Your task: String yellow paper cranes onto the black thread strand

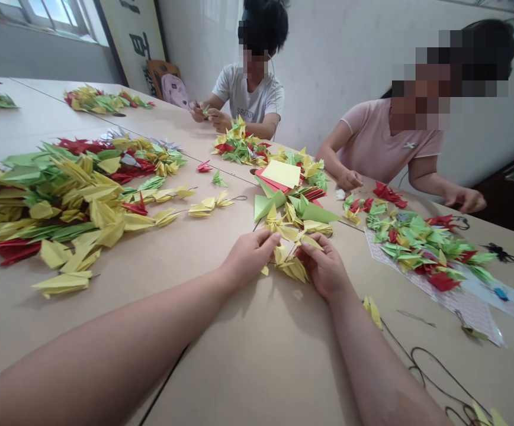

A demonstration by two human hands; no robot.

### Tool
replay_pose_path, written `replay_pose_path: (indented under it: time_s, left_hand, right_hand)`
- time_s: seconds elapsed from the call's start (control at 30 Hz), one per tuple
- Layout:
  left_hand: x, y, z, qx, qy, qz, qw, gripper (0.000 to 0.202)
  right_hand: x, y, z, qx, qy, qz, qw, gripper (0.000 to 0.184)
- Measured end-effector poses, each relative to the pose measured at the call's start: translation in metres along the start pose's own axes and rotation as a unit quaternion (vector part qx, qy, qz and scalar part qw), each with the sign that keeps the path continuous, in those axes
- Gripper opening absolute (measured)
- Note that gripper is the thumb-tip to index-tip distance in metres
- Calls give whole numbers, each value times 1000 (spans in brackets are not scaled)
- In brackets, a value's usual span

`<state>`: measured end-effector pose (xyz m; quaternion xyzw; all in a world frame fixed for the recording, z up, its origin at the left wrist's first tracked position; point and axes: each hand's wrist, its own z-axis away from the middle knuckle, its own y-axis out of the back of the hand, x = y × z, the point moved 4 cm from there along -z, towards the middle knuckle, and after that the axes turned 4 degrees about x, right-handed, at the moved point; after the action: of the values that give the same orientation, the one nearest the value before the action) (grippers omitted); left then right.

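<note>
Near the middle of the table, my two hands meet over a small cluster of yellow paper cranes. My left hand [250, 254] is closed, thumb and forefinger pinched at the cluster's left side; what lies in the pinch is too small to make out. Opposite it, my right hand [328, 269] grips a yellow paper crane [311, 241] between thumb and fingers. Another yellow crane [295, 270] hangs just below, between the hands. Just beyond lie green folded papers [269, 205] and a stack of square paper with a yellow sheet [281, 173] on top.
A big heap of strung cranes [83, 195] covers the left side. More cranes [430, 248] lie at right on a patterned sheet [474, 310]. Dark cord [434, 367] loops at lower right. Across the table, one person [252, 97] handles green paper; another [385, 139] sits at right.
</note>
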<state>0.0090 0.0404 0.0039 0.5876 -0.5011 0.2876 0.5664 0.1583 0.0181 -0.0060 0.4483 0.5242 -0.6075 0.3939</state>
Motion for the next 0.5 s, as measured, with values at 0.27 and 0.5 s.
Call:
replay_pose_path:
  time_s: [0.27, 0.5]
  left_hand:
    - [22, 25, 18, 6, -40, -116, 992, 50]
    - [32, 22, 65, -130, -144, -313, 930, 41]
  right_hand:
    - [-2, -8, 7, -45, 19, 113, 992, 23]
    - [0, -14, 23, -26, -4, 138, 990, 30]
